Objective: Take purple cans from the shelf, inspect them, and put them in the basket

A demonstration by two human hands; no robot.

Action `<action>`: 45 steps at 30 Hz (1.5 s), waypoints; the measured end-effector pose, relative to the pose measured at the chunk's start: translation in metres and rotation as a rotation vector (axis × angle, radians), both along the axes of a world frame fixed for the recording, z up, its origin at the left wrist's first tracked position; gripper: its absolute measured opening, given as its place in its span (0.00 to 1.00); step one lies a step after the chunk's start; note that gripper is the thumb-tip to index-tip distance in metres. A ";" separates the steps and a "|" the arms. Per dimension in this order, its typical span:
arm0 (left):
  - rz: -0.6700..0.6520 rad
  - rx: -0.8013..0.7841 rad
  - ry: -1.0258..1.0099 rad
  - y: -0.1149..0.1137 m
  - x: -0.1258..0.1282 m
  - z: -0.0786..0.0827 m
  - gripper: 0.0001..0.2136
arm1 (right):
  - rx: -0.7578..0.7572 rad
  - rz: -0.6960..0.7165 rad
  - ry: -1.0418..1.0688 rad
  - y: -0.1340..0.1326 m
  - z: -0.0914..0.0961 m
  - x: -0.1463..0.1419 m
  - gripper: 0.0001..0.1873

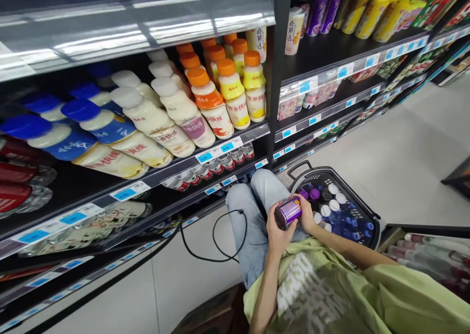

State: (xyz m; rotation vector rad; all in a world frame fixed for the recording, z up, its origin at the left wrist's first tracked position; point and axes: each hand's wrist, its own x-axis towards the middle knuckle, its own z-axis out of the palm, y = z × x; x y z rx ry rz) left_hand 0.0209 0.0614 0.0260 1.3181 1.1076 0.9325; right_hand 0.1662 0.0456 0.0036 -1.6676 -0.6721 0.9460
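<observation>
A purple can point(290, 210) with a dark end lies tilted on its side above my lap. My left hand point(279, 232) is wrapped round its left end from below. At the other end, the fingers of my right hand point(307, 215) close on the can. Just beyond my right hand stands a black plastic basket point(362, 197), with several bottles inside, some white-capped and some with purple tops. My knees point(242, 211) in light jeans are under and beside the can, close to the shelf.
To the left, a shelf holds several milk-drink bottles point(183, 113) with blue, white and orange caps. Purple and yellow cans point(362, 13) stand on the upper right shelf. A black cable point(209, 259) loops by my knees. Bottles in a crate point(429, 255) lie at the right.
</observation>
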 end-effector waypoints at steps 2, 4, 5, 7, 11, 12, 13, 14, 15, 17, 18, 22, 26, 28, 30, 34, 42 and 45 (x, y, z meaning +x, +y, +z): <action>0.021 0.075 0.054 0.003 -0.003 0.002 0.29 | -0.027 -0.006 -0.012 0.002 0.002 0.000 0.33; -0.006 0.078 0.038 0.007 -0.004 0.004 0.27 | -0.053 -0.003 -0.011 0.004 0.004 0.001 0.34; -0.034 0.056 0.002 0.009 -0.005 0.005 0.26 | -0.063 -0.004 -0.004 0.005 0.005 0.001 0.35; -0.093 -0.004 -0.083 0.012 -0.006 0.006 0.26 | -0.071 -0.016 0.013 0.005 0.004 0.003 0.35; -0.104 -0.108 -0.102 0.014 -0.006 0.006 0.28 | -0.068 -0.018 -0.016 0.004 0.001 0.006 0.34; -0.100 -0.121 -0.078 0.014 -0.006 0.006 0.29 | -0.063 -0.016 -0.029 0.004 0.001 0.007 0.33; -0.098 -0.128 -0.055 0.014 -0.005 0.006 0.30 | -0.058 -0.013 -0.037 0.004 0.000 0.007 0.33; -0.099 -0.129 -0.035 0.013 -0.004 0.006 0.30 | -0.054 -0.013 -0.039 0.005 0.000 0.008 0.33; -0.098 -0.125 -0.016 0.013 -0.004 0.006 0.29 | -0.055 -0.013 -0.032 0.005 0.000 0.008 0.33; -0.083 -0.112 0.029 0.013 -0.003 0.005 0.28 | -0.067 -0.011 -0.010 0.007 0.001 0.007 0.33; -0.067 -0.099 0.058 0.014 -0.004 0.005 0.28 | -0.072 -0.010 -0.003 0.008 0.001 0.007 0.33; 0.016 -0.043 0.152 0.020 -0.007 -0.003 0.20 | -0.044 0.047 -0.054 0.007 0.004 0.005 0.33; 0.110 -0.173 0.148 0.024 -0.010 -0.009 0.21 | 0.008 0.175 -0.080 0.001 0.004 0.005 0.32; 0.082 -0.140 0.143 0.024 -0.009 -0.008 0.21 | 0.012 0.184 -0.080 0.000 0.003 0.006 0.32; 0.031 -0.055 0.137 0.022 -0.010 -0.003 0.18 | 0.012 0.169 -0.080 0.001 0.003 0.006 0.32; -0.118 0.062 0.160 0.016 -0.017 0.007 0.18 | 0.026 0.135 -0.072 0.003 0.003 0.006 0.31; -0.139 0.307 0.273 0.006 -0.029 0.002 0.26 | 0.054 0.137 -0.114 0.005 0.005 0.006 0.30; -0.112 0.333 0.279 0.009 -0.028 0.003 0.25 | 0.037 0.144 -0.144 0.007 0.006 0.006 0.31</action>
